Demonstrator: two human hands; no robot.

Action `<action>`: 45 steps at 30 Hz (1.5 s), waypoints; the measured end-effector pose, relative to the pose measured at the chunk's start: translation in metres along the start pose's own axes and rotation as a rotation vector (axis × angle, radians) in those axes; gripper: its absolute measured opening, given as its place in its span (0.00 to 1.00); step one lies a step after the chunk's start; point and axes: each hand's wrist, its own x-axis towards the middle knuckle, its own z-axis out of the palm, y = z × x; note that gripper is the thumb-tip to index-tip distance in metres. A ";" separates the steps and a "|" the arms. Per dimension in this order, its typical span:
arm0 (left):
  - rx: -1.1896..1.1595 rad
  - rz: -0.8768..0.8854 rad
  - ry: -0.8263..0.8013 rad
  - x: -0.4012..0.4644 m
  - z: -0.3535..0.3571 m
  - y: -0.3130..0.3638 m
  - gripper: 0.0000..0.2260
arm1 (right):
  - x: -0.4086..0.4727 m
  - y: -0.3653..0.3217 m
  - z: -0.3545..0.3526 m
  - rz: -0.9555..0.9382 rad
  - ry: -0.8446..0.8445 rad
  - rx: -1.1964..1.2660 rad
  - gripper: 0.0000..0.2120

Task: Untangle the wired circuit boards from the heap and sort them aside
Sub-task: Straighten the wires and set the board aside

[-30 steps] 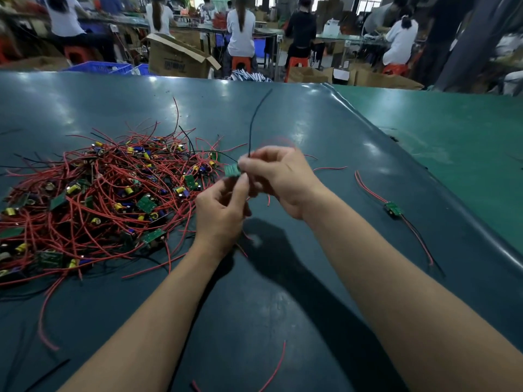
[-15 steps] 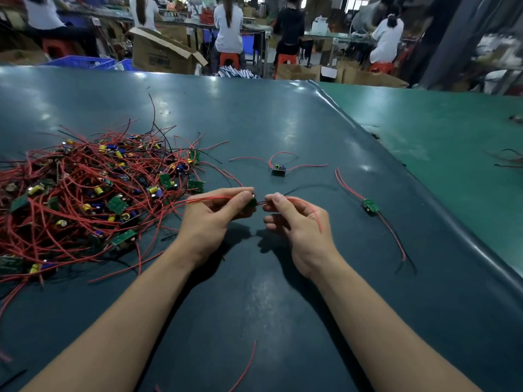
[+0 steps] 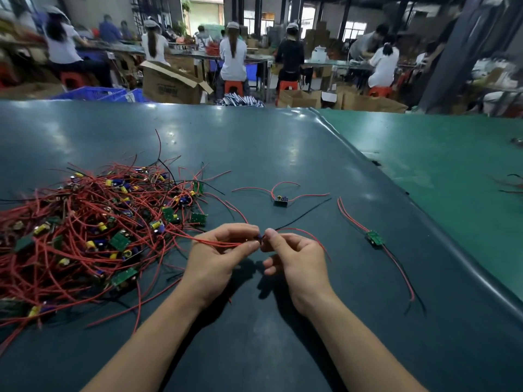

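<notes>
- Dark table: work surface bearing all parts.
- Heap: tangled red wires and green boards, on the table's left.
- Left hand, right hand: fingertips meeting, both pinching a small board, mostly hidden, just right of the heap.
- Sorted boards: one beyond the hands, another farther right, well apart.

Light is even and moderately bright, coming from overhead and from the windows at the back of the hall. Pale glare patches sit on the dark table surface. Soft shadows fall beneath the forearms toward the viewer. The far workers are blurred, and the wide lens bends the table edges near the frame borders.
</notes>
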 end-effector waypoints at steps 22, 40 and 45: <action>0.063 -0.035 -0.021 -0.003 0.004 0.006 0.11 | 0.014 0.000 -0.014 -0.133 0.252 0.021 0.10; 0.117 -0.056 -0.051 -0.005 0.002 0.008 0.10 | 0.024 0.001 -0.029 -0.246 0.307 -0.125 0.09; 0.072 -0.057 -0.041 -0.006 0.001 0.010 0.11 | 0.027 -0.003 -0.037 -0.255 0.386 -0.068 0.09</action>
